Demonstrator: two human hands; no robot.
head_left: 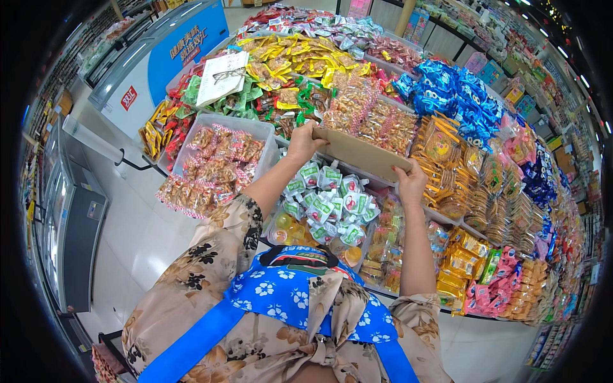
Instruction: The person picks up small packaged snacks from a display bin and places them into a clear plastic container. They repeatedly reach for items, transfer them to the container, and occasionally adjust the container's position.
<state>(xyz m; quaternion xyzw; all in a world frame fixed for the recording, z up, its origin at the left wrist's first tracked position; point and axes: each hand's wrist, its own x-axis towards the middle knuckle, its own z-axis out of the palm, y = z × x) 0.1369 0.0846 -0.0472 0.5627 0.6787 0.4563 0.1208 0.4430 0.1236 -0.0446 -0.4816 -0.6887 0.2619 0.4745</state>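
A strip of brown cardboard (361, 152) stands between my hands, above the edges of the snack bins. My left hand (304, 142) pinches its left end, thumb on the near face. At the other end, my right hand (412, 181) grips the cardboard with the thumb in front. Just below lie white-and-green spouted pouches (330, 203) in a clear bin, with yellow jelly cups (289, 230) beside them. Behind the strip are bagged fried-dough snacks (388, 125). The lower edge of the cardboard sits close to the bin rims; whether it touches them I cannot tell.
A clear plastic bin (270, 143) of bagged snacks stands at the left. Eyeglasses (229, 74) rest on an open notebook (210, 88) over green packets. Blue packets (443, 91) and wrapped biscuits (438, 143) are piled to the right. A chest freezer (143, 86) stands at the upper left.
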